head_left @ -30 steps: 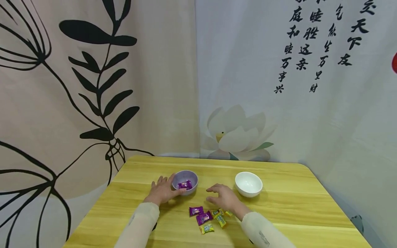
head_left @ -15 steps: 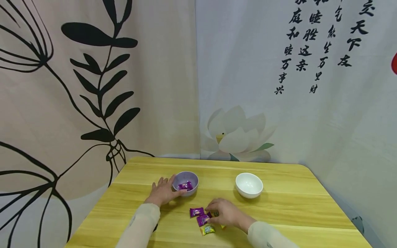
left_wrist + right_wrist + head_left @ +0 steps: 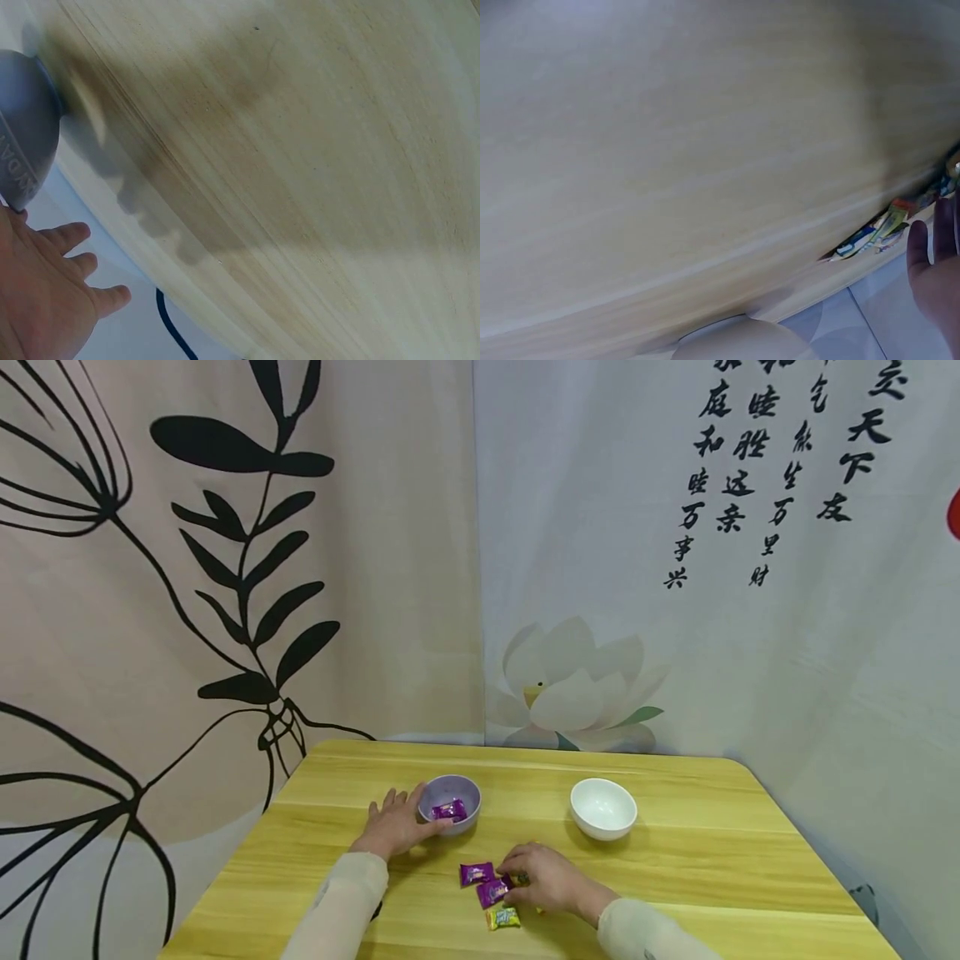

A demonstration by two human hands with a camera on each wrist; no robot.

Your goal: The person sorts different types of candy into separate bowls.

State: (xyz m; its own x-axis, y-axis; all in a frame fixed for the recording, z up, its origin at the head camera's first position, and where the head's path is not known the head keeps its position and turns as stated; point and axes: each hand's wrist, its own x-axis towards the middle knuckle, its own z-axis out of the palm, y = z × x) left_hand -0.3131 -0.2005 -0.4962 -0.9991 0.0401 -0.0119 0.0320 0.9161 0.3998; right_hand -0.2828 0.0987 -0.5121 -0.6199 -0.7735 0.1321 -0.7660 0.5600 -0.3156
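A small purple bowl (image 3: 470, 792) with purple-wrapped candy (image 3: 450, 811) inside stands on the table. My left hand (image 3: 393, 824) holds its left side between thumb and index finger. In the left wrist view the other fingers of that hand (image 3: 37, 292) spread away from the bowl (image 3: 26, 124). My right hand (image 3: 551, 878) is low over the loose candies, thumb and index fingertips at the right end of a purple candy (image 3: 491, 892). I cannot tell whether they pinch it. A second purple candy (image 3: 476, 874) and a yellow one (image 3: 503, 917) lie beside it. More yellow candies are mostly hidden under the hand.
A white bowl (image 3: 603, 833) stands at the back right of the wooden table (image 3: 712, 860). A printed curtain (image 3: 405, 568) hangs behind the table's far edge. In the left wrist view, a dark cable (image 3: 172, 326) runs down past the table's edge.
My right hand has come down and toward me, from above the candies to among them, covering most of the yellow ones. The left hand stays at the purple bowl.
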